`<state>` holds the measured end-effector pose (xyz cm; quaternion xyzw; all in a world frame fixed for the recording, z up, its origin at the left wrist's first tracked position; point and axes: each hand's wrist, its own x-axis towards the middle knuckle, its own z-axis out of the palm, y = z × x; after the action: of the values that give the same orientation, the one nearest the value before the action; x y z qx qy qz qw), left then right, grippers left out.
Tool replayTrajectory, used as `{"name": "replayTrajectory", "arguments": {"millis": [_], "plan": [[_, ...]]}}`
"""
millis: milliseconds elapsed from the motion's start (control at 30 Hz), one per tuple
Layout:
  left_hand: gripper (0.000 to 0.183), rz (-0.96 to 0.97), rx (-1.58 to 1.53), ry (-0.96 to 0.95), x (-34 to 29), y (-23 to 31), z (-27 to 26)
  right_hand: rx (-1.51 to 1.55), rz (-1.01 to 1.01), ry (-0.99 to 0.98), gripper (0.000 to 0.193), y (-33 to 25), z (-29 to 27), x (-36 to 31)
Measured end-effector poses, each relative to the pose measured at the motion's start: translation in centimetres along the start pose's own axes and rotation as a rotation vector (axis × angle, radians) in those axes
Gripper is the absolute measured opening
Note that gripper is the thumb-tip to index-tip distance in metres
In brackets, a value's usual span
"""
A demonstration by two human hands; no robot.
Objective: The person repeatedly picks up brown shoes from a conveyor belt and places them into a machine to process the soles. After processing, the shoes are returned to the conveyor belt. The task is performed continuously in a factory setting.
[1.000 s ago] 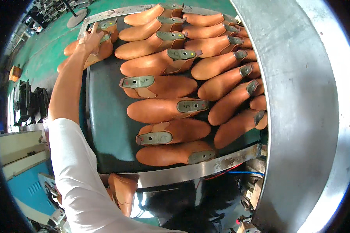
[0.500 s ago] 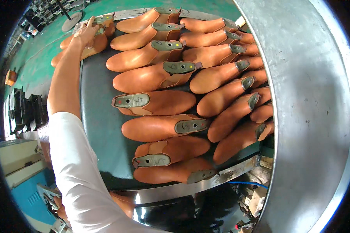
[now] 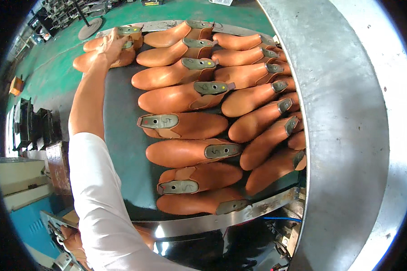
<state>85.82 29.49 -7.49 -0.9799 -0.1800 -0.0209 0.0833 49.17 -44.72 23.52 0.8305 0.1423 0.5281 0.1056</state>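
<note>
Your left hand (image 3: 111, 49) is in the upper left of the frame, its bare forearm rising from a white cloth sleeve (image 3: 101, 198). Your fingers lie spread over two tan-brown leather shoe uppers side by side there: the nearer upper (image 3: 85, 62) is under your palm and the farther upper (image 3: 93, 44) is just beyond it. Your hand touches the nearer one, but I cannot tell whether your fingers are clamped on it. Your right hand is outside the frame, so I cannot tell its state.

Both uppers sit at the upper-left corner of a dark green flat work surface (image 3: 122, 140), toes pointing left. Down the centre of the frame lies a column of eight similar tan-brown leather uppers (image 3: 167, 100) on grey-green lasts; two in the lower half have their last tops at the left, the others at the right. Right of them lies a second column of tan-brown uppers (image 3: 246, 104), some partly hidden by a broad grey metal panel (image 3: 343, 135).
</note>
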Motion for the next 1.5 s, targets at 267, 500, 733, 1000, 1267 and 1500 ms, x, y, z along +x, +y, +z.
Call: {"name": "replayTrajectory", "arguments": {"millis": [267,500,733,1000,1267,1500], "plan": [[0.062,-0.074,0.092,0.122,-5.9,5.4,-2.4,0.053,-0.016,-0.016,0.032,-0.3,-1.0,0.1],[0.016,0.518,0.211,0.02,-21.1,21.3,-17.2,0.12,-0.008,-0.105,0.033,0.4,-2.8,1.0],[0.018,1.85,-0.209,-0.079,-48.9,33.0,-27.5,0.55,0.154,-0.075,0.034,-0.2,3.6,1.6],[0.04,2.368,0.543,-0.475,-86.0,56.4,-33.3,0.75,0.575,-0.017,0.035,8.2,-15.7,-14.2],[0.032,2.692,0.013,-0.856,-104.7,59.8,-35.8,-1.13,2.044,-0.658,0.029,-13.1,-71.9,-57.0],[0.03,2.496,0.095,-0.93,-106.9,64.0,-32.8,-0.659,2.403,-1.241,0.063,-44.2,-72.1,-52.3]]}}
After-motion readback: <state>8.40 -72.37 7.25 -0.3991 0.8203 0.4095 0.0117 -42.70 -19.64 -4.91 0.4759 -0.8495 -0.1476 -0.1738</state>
